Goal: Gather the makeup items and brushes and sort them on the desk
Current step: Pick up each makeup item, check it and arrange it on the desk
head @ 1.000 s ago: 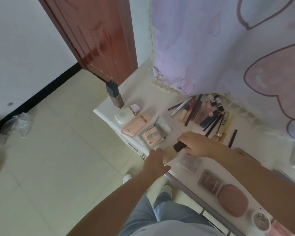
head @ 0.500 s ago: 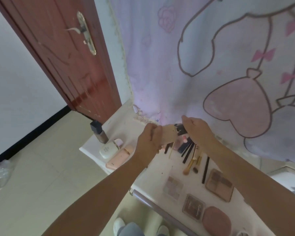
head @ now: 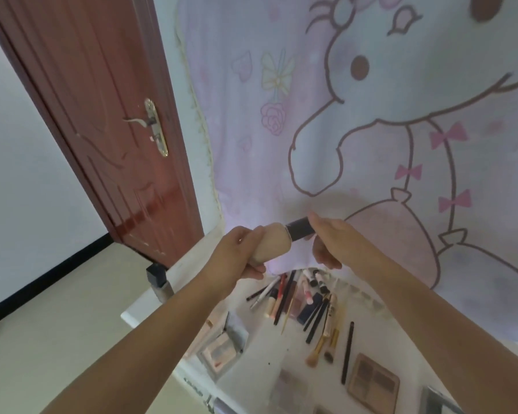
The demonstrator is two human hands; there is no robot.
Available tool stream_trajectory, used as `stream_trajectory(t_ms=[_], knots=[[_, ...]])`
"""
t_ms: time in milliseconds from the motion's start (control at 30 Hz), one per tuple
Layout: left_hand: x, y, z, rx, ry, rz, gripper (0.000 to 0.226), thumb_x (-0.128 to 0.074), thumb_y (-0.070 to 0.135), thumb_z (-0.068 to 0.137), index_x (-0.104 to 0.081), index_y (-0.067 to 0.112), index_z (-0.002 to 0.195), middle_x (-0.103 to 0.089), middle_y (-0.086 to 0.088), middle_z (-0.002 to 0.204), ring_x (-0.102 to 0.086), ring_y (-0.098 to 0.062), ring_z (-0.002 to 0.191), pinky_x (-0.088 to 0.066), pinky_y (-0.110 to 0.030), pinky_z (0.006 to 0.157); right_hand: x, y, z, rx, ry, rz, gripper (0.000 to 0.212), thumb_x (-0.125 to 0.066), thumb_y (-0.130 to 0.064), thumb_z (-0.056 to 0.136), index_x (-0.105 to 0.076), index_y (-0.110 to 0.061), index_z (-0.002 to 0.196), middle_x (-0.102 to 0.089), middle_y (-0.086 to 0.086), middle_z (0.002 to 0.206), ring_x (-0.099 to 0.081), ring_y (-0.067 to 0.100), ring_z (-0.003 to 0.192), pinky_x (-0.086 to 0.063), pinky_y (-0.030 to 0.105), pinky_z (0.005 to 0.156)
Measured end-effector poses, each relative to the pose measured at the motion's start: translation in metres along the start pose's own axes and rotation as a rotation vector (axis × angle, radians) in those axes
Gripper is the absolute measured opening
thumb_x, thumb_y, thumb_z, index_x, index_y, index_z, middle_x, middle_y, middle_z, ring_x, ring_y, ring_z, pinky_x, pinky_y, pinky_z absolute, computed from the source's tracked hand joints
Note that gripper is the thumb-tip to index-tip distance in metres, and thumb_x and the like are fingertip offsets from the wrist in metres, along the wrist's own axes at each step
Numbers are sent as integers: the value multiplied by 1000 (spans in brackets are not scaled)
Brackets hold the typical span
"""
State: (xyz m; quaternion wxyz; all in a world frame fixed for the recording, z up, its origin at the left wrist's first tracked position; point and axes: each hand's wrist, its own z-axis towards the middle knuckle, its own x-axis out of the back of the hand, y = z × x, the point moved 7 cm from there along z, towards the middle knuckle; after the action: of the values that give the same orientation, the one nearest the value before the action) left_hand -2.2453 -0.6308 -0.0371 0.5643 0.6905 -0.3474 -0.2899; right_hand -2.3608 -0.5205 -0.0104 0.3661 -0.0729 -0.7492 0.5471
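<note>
I hold a beige foundation bottle [head: 272, 245] with a black cap [head: 299, 233] up in the air above the white desk [head: 253, 336]. My left hand [head: 241, 253] grips the beige body. My right hand [head: 331, 242] pinches the black cap. Below on the desk lie several pens, pencils and brushes [head: 307, 306] in a row, an open palette [head: 219, 352] at the left and a brown eyeshadow palette [head: 373, 380] at the right.
A square bottle with a black cap [head: 159, 280] stands at the desk's far left corner. A red-brown door [head: 102, 130] is at the left. A cartoon-print curtain [head: 356, 130] hangs behind the desk. Tiled floor [head: 57, 339] lies left of the desk.
Both hands lifted the beige bottle from the desk surface up into the air. My view tilted up toward the curtain and door.
</note>
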Motion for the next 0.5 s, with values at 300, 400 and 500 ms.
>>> stream_trajectory(t_ms=[300,400,500], knots=[[0,55,-10,-216,-180,697,24,-69,42,62,-59,26,76,-66,-4,79,-56,-15,71,-46,-30,71,15,-44,4,222,-157,-86,26,-39,3,91,-57,-15,89,-51,-7,57,-44,2,44,-36,12,46],[3,58,-7,-228,-177,708,35,-60,46,54,-60,21,79,-63,-1,77,-56,-19,74,-44,-29,73,18,-46,4,264,-164,20,28,-41,11,88,-58,-9,94,-57,-1,79,-56,-7,58,-49,11,59],[6,68,-3,-246,-119,700,39,-55,42,58,-60,16,87,-61,-2,81,-54,-18,76,-42,-27,72,20,-56,7,165,-169,323,19,-40,-15,95,-58,-9,90,-62,8,81,-63,9,58,-52,20,55]])
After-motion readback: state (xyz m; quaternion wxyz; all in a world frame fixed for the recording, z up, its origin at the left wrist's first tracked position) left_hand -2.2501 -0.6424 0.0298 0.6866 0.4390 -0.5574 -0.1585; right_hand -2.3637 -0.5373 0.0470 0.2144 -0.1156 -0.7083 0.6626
